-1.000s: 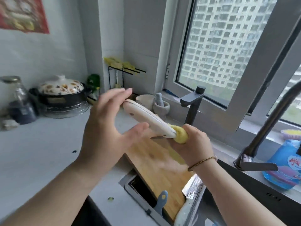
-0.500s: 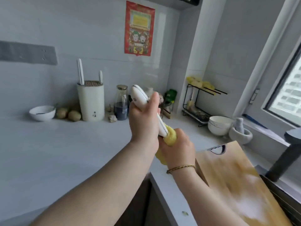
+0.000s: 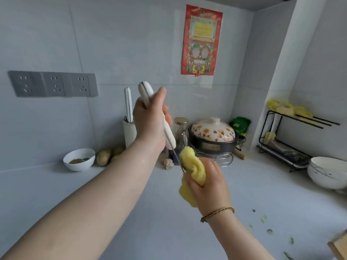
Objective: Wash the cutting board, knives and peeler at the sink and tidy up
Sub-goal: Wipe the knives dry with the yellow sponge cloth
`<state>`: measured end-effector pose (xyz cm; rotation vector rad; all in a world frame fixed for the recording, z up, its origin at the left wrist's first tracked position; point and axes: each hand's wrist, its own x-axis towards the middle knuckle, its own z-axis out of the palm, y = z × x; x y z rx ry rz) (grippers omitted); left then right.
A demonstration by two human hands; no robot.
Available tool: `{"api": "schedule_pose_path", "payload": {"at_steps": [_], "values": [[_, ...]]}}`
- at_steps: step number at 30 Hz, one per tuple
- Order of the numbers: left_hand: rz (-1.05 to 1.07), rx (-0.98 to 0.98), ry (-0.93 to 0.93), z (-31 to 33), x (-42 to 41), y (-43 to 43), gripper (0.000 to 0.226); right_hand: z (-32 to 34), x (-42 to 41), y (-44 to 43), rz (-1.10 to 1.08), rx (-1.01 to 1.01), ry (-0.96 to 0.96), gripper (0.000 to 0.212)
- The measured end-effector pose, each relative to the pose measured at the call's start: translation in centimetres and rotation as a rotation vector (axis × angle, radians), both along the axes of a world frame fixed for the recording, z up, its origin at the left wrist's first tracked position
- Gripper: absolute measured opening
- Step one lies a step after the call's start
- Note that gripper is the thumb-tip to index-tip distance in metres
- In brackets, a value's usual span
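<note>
1. The countertop [image 3: 56, 194] is pale grey and takes up most of the shot. Both hands are held up in the air over it, in front of the back wall.
2. The cutting board [image 3: 339, 248] is wooden, and only a corner pokes in at the bottom right. Half a second ago it filled that whole lower right side, so the view has swung left.
3. The clay pot [image 3: 213, 136] with the flowery lid sits on a wire stand in the back corner, right behind the hands.
4. The knife block [image 3: 129, 132] is white and stands by the wall with one white handle sticking out, just left of the raised wrist.
5. The knife [image 3: 168, 131] has a chunky white handle, butt pointing up and left. A thin sliver of steel blade runs down and right from it.
6. The left hand [image 3: 148, 124] is wrapped round the middle of that handle, with one finger stretched up along it. Earlier the whole fist was curled around it.
7. The yellow cloth [image 3: 193, 166] is bunched round the blade, so the tip is hidden. The right hand [image 3: 210, 181] squeezes the cloth. It now sits further down the blade, below the left hand's grip.
8. A few green scraps [image 3: 269, 231] are dotted on the counter near the board.
</note>
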<state>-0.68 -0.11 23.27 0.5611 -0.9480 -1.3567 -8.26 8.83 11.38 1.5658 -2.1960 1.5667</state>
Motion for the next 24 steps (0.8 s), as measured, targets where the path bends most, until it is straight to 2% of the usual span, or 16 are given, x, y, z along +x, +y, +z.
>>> {"api": "schedule_pose_path", "payload": {"at_steps": [4,7,11,16,21,24], "values": [[-0.008,-0.069,-0.023,1.7,0.7,-5.2,0.036,-1.2,-2.0,-2.4,-0.016,0.013,-0.079,0.015],[0.001,-0.087,-0.046,3.5,1.1,-8.3,0.039,-2.0,-3.5,-4.0,0.002,0.04,-0.122,0.033],[0.063,-0.094,-0.034,6.3,2.0,-11.9,0.046,-2.6,-4.6,-6.4,0.044,0.097,-0.183,0.024],[0.153,-0.19,-0.06,8.8,1.7,-15.3,0.048,-3.3,-6.0,-9.6,0.121,0.126,-0.21,0.036],[0.186,-0.221,-0.102,9.4,-0.8,-18.4,0.048,-4.3,-7.1,-12.6,0.143,0.112,-0.304,0.019],[0.201,-0.23,-0.125,9.1,-2.2,-20.6,0.047,-5.0,-7.5,-14.1,0.145,0.1,-0.366,0.017]]}}
